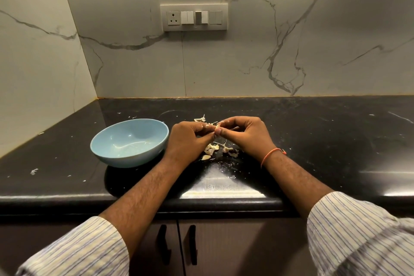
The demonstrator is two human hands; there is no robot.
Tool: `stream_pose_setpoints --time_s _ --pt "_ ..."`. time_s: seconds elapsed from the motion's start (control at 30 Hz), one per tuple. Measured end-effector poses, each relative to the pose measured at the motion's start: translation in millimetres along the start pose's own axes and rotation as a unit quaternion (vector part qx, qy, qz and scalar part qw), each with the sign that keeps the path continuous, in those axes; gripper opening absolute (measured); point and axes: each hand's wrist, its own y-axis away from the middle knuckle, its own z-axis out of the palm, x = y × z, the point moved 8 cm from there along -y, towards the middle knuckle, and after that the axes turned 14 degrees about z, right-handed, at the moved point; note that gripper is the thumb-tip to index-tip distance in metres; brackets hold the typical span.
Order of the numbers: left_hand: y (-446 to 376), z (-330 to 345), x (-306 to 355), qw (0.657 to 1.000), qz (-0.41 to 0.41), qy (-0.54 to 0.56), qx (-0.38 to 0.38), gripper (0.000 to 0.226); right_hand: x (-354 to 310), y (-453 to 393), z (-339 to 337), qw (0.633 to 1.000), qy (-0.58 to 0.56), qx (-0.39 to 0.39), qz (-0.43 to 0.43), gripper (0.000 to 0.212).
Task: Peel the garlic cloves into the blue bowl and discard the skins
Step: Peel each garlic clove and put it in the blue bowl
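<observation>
Left hand (190, 139) and right hand (244, 134) meet fingertip to fingertip above the black counter (313, 141), both pinching one garlic clove (217, 130) between curled fingers; a bit of skin sticks up from it. Right below the hands lies a small pile of cloves and skins (218, 149). More skin scraps (200, 119) lie just behind the hands. Blue bowl (107, 154) stands just left of the left hand, on the counter. Orange band (271, 155) on right wrist.

Fingers (202, 129) mostly hide what seems a clove (216, 130).
</observation>
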Motion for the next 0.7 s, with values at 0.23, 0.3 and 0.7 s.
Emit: stream_pose_setpoints --time_s 0.23,0.3,0.7 --pt "-1.0 2.0 -4.1 1.0 -0.022 0.002 0.002 0.017 -2.9 2.4 -5.5 0.998 0.042 0.047 -0.03 0.011" --pt "-0.7 0.5 -5.0 0.999 -0.032 0.034 0.011 0.016 -5.0 4.1 -2.1 0.996 0.066 0.046 -0.046 0.01" --pt "-1.0 3.0 -11.4 0.988 -0.07 0.134 0.006 0.013 -6.2 2.5 -1.7 0.997 0.039 0.028 -0.053 0.027"
